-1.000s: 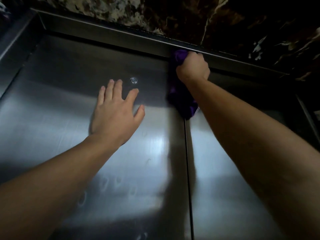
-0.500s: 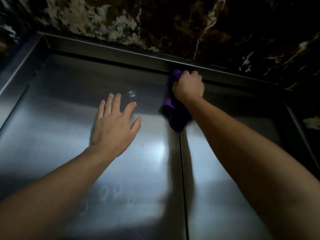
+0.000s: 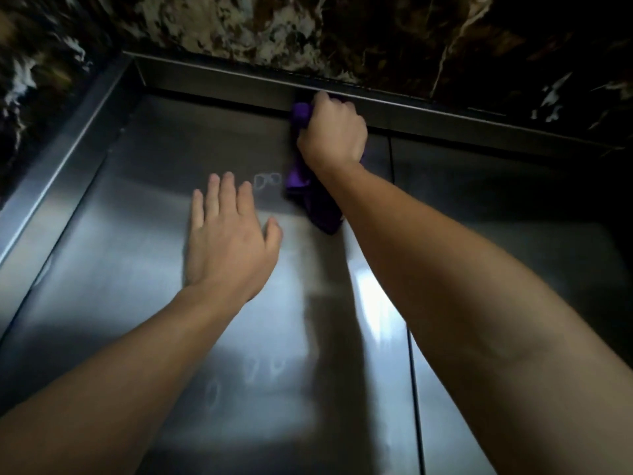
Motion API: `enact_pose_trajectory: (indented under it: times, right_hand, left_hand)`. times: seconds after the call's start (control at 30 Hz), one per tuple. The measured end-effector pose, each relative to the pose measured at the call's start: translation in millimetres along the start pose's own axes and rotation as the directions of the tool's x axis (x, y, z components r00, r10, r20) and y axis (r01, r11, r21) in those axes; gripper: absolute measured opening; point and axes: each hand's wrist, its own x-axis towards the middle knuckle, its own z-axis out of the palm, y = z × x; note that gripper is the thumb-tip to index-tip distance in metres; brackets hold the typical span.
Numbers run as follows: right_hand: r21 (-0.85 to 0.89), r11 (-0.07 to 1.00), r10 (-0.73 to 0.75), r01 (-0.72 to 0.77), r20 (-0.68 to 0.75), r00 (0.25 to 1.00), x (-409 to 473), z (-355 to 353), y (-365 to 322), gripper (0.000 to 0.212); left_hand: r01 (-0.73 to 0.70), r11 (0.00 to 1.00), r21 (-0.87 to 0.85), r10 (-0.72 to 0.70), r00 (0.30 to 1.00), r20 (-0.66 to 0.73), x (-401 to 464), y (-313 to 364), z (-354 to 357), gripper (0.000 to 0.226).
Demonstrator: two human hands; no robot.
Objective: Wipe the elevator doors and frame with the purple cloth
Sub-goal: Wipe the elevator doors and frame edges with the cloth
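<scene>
Two hands up against steel. Nearest, low on the left door (image 3: 137,269), a few finger marks (image 3: 212,392), not yet wiped. Higher, left hand (image 3: 229,241) flat on the same door, fingers spread, holding nothing, in the same place as a second ago. Just beyond, a small round fitting (image 3: 267,181), blurred. Then right hand (image 3: 330,132), closed in a fist around the cloth (image 3: 308,197), pressing its bunched top against the frame (image 3: 222,84); loose tail hanging down over the door. Shifted since a second ago: then at the seam (image 3: 390,156), now left of it. Probably a wipe along the top frame toward the left corner. Door panels likely still to do, judging by the marks. No containers anywhere in view. Farthest, dark marble (image 3: 308,29) above the frame.
</scene>
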Motion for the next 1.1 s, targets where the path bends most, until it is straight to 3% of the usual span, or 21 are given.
enact_pose_trajectory:
  times: [0.13,0.33,0.53,0.73,0.97,1.1]
  right_hand:
    - [-0.071,0.997,0.017,-0.015,0.024,1.000,1.9,-8.5,40.5,0.034]
    - [-0.172,0.946,0.279,-0.275,-0.004,0.960,-5.7,-18.3,123.1,0.040]
    - [-0.126,0.877,0.464,-0.464,-0.027,0.885,4.1,-15.7,121.9,0.029]
    - [-0.125,0.914,0.381,-0.387,-0.066,0.922,7.4,0.0,67.2,0.025]
    - [-0.084,0.990,0.109,-0.109,-0.008,0.994,9.8,11.3,-28.6,0.024]
    - [-0.065,0.998,-0.020,0.024,0.068,0.998,6.9,3.0,-35.0,0.026]
  left_hand:
    - [0.008,1.000,0.003,-0.008,1.000,-0.011,-0.4,2.5,-0.5,0.073]
    - [-0.039,0.995,0.087,0.037,0.999,0.027,1.3,-2.4,-3.0,0.071]
    - [-0.107,0.989,0.103,0.100,0.992,0.074,3.0,-11.1,-4.3,0.082]
    - [-0.204,0.974,0.101,0.194,0.975,0.105,1.0,-27.8,-7.0,0.084]
    - [-0.250,0.960,0.129,0.226,0.958,0.177,-5.1,-33.4,-15.1,0.083]
    - [-0.245,0.952,0.182,0.204,0.954,0.218,-8.7,-36.7,-18.6,0.087]
